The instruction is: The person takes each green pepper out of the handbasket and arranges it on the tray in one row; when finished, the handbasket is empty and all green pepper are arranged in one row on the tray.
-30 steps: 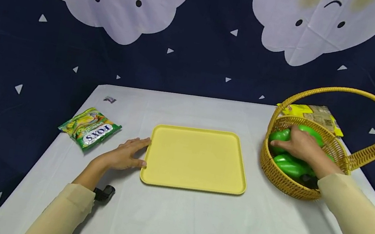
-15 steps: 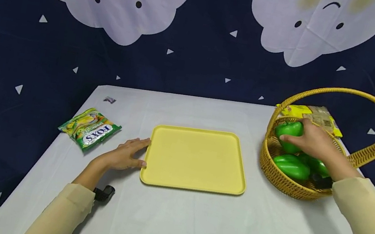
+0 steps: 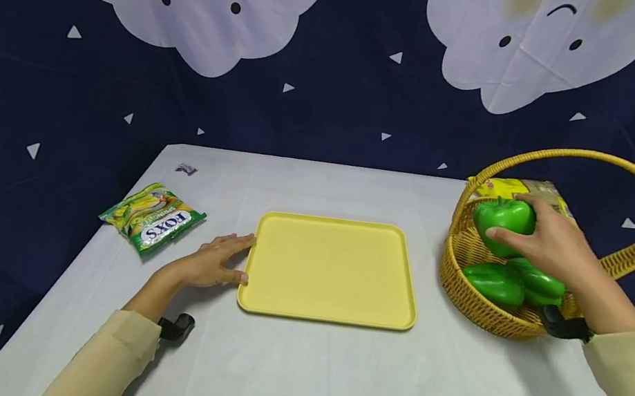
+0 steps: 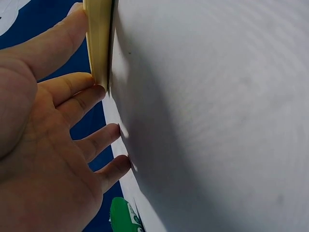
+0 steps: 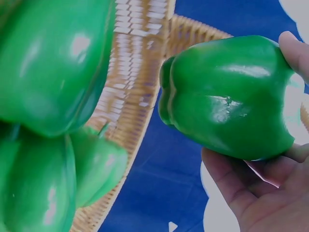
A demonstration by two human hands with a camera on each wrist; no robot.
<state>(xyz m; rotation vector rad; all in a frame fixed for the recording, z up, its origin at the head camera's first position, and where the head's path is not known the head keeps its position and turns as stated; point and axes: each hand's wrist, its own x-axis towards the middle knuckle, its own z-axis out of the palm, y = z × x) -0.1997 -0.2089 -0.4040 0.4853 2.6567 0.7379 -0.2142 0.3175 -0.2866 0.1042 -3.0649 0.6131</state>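
The right hand grips a green bell pepper just above the back left of the wicker basket; in the right wrist view, thumb and fingers lie on opposite sides of that pepper. Below it in the basket lie more green peppers. At the left edge of the yellow tray the left hand rests with its fingers spread. In the left wrist view, fingertips of the left hand touch the tray's rim, and nothing is held.
A green Foxs packet lies on the white table at the left, with a tiny wrapped item behind it. Behind the basket is a yellow packet. The tall basket handle arches over the basket, around the right hand's area.
The right hand has lifted a green pepper up from among the others in the basket and moved slightly right. The left hand and tray have stayed in place.
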